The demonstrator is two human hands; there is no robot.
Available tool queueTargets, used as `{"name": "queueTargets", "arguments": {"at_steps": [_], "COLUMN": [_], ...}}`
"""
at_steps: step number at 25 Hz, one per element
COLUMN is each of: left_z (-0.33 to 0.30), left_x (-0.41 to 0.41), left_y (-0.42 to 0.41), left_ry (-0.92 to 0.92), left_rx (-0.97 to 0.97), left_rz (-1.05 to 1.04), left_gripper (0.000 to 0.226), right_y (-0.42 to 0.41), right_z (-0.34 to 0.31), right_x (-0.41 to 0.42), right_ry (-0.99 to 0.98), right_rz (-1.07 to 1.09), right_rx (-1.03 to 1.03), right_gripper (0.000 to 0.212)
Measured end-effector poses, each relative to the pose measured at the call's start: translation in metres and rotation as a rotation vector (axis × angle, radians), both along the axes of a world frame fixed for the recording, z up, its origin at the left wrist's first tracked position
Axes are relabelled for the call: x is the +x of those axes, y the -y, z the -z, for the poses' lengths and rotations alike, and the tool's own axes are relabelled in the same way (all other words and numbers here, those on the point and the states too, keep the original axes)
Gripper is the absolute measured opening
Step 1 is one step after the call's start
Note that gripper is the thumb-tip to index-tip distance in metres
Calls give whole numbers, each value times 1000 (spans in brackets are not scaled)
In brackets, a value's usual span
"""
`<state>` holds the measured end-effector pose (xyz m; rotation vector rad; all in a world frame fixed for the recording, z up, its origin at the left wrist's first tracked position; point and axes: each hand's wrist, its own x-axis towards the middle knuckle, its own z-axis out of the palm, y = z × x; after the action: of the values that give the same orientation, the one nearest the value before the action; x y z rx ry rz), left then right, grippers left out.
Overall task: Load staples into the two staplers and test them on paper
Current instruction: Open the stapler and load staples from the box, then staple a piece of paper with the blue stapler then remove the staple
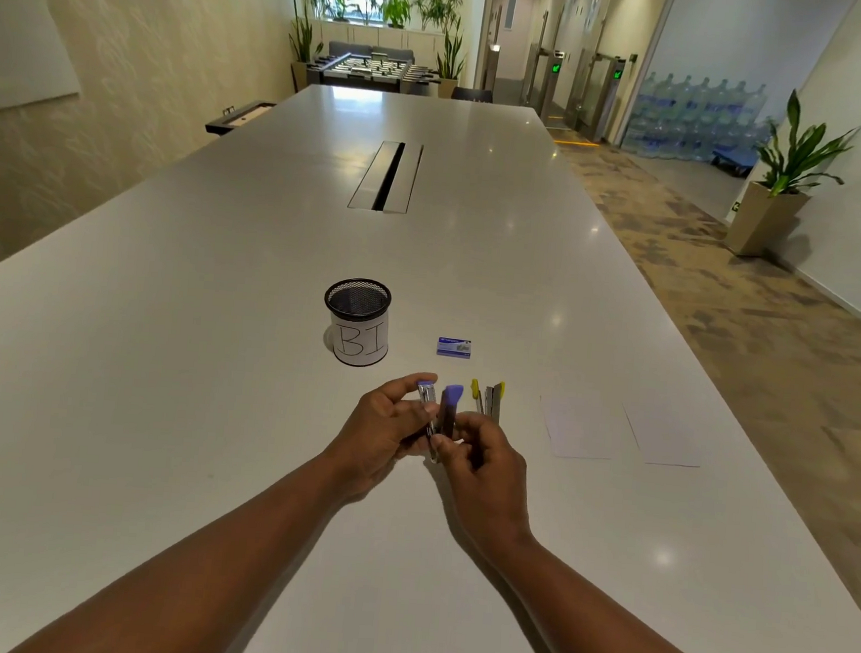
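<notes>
A purple stapler (441, 408) is swung open into a V, held just above the white table (209, 360). My left hand (387, 428) grips its metal base arm from the left. My right hand (485, 459) pinches the stapler's near end from the right. Behind my right hand a yellow stapler (490, 398) lies open on the table. A small blue staple box (453, 347) rests farther back. Two white paper sheets (582, 428) (667, 437) lie flat to the right.
A black mesh cup (357, 320) with a paper label reading "BI" stands left of the staple box. A cable hatch (386, 176) is set in the table's middle. The table's right edge runs along a carpeted walkway with a potted plant (785, 174).
</notes>
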<state>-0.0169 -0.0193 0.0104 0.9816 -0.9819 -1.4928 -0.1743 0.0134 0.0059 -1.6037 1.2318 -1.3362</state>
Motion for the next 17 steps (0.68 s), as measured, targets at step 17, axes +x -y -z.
{"name": "queueTargets", "arguments": {"at_steps": [17], "left_z": [-11], "left_x": [-9], "left_y": [17], "left_ry": [243], "left_rx": [-22], "left_rz": [-51], "left_gripper": [70], "right_y": [8], "right_z": [12], "right_x": [3], "right_ry": [-411], "right_rz": [-130], "right_rx": [-73], "right_gripper": [49]}}
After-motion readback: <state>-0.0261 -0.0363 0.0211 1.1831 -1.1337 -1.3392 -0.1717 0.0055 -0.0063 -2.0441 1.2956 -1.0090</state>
